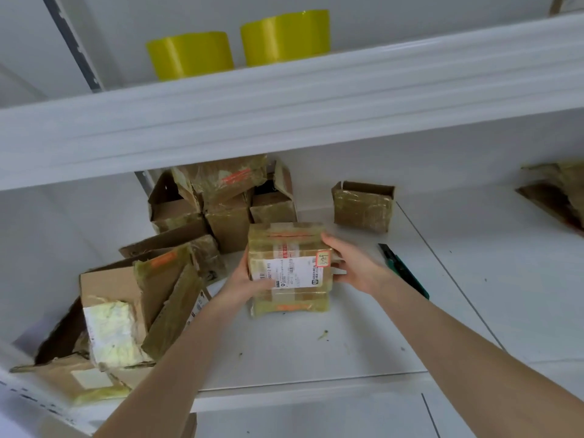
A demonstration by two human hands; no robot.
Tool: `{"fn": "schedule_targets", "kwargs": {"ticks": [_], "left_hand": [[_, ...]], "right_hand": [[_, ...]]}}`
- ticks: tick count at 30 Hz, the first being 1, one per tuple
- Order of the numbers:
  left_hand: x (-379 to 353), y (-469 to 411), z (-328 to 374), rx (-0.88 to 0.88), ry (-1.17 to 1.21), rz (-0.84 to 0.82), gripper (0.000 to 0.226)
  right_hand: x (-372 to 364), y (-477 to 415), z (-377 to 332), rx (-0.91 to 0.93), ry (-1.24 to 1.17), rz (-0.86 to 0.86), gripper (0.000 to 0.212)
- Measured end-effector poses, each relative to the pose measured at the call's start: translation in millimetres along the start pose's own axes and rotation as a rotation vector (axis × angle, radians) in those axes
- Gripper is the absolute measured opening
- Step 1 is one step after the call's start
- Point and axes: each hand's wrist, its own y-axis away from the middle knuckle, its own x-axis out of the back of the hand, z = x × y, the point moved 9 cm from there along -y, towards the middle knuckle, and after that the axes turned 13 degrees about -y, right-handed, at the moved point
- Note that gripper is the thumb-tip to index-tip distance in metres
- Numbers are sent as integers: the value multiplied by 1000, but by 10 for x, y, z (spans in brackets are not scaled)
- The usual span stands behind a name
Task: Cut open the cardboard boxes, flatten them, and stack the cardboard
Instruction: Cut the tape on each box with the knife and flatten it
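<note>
head view: the white shelf (316, 349) i work at spreads across the frame, with an upper shelf board (284, 105) above it. on the shelf's left lies a heap of opened boxes (164, 279), brown and crumpled, glazed with yellowish tape, flaps sticking up, running from the near left edge to the far wall.

the sealed box (289, 248) is at the middle of the shelf, just right of that heap; whether its base rests on the shelf or is lifted i cannot tell. it is brown cardboard wrapped all over in shiny yellowish tape, with a white printed label across its top, a small red-edged handwritten sticker at the label's right corner, and orange marks at the near and far edges.

my left hand (241, 279) grips its left side, thumb over the label. my right hand (357, 267) grasps the right side, fingers curled round the edge.

two yellow tape rolls (189, 55) stand on the upper board. a small open box (363, 205) stands far right of the sealed one. a green knife (407, 273) lies just right of my right hand.
</note>
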Motion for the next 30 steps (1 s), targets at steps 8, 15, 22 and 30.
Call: {"fn": "schedule_targets", "kwargs": {"ticks": [8, 15, 22, 30], "left_hand": [[115, 49, 213, 9, 134, 117, 93], [-214, -58, 941, -343, -1179, 226, 102], [-436, -169, 979, -412, -1406, 63, 107], [-321, -338, 1050, -362, -1459, 55, 103]], "right_hand": [[-72, 225, -248, 275, 34, 160, 18], [-112, 334, -282, 283, 230, 281, 29], [912, 497, -249, 98, 1171, 597, 51], [1241, 393, -187, -11, 1384, 675, 26]]}}
